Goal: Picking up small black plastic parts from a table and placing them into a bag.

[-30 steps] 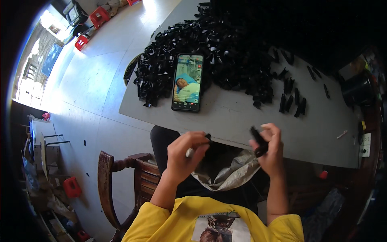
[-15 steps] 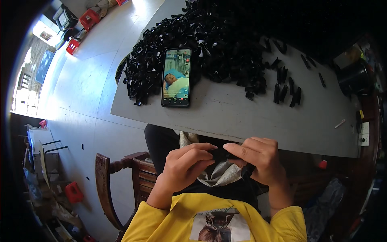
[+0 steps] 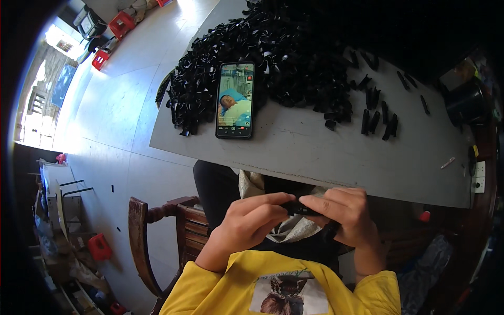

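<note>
Just off the table's near edge, above my lap, both hands meet at a small black plastic piece. My left hand is closed, its fingertips pressed on the left end of that piece. From the other side my right hand grips it, thumb on top and fingers curled beneath. More black material hangs by the right palm, too dark to make out. Under the hands lies a pale woven sack across my lap. On the table, a big heap of black plastic clips spreads behind a phone playing a video.
Several loose black pieces lie on the grey table, right of the heap. A white stick-like item is near the right edge, by a wall socket. A wooden chair stands at left, red stools farther off.
My left fingertips have moved right, closing the gap to my right hand, and now touch the black plastic piece. The whole view has shifted slightly.
</note>
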The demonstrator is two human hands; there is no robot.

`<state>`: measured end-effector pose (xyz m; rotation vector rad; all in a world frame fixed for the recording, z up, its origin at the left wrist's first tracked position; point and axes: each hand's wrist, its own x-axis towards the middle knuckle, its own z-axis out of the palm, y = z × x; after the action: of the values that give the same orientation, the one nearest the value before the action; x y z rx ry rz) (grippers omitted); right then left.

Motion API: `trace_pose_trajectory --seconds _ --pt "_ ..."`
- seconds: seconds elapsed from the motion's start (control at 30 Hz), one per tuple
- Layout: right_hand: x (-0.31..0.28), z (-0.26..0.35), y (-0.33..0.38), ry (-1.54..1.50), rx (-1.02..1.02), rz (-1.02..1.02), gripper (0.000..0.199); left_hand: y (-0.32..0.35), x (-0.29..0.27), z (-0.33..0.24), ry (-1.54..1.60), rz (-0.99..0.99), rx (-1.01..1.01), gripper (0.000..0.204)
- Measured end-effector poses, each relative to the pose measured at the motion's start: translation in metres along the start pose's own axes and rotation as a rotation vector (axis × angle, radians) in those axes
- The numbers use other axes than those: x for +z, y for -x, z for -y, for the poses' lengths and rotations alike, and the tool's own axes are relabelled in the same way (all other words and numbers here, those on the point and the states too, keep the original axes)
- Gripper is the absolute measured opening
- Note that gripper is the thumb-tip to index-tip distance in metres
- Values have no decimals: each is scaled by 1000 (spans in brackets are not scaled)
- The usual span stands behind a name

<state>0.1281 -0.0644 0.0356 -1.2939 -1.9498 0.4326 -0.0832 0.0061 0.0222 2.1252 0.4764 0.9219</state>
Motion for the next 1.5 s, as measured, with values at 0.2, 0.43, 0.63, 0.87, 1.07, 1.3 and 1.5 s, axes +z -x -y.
trace_pose_trajectory --seconds 0.2,0.43,0.63,0.87,1.07,1.3,1.5 --pt "7 -3 9 -114 -48 57 32 3 2 0 196 -11 -82 21" --pt "38 4 34 -163 -203 153 25 4 31 -15 935 101 -264 54" --pt "34 16 45 -87 -142 152 41 -2 50 -14 1022 84 -187 47" --pt "28 -30 34 78 192 26 19 -29 71 18 303 92 -100 29" --pt "-21 -102 5 487 432 -365 13 -74 94 62 -217 -38 -49 36" --pt "-10 -121 4 757 632 -104 34 -90 110 88 -611 106 -22 25" --pt "1 -103 23 658 600 -93 43 -70 95 80 -421 34 -50 18"
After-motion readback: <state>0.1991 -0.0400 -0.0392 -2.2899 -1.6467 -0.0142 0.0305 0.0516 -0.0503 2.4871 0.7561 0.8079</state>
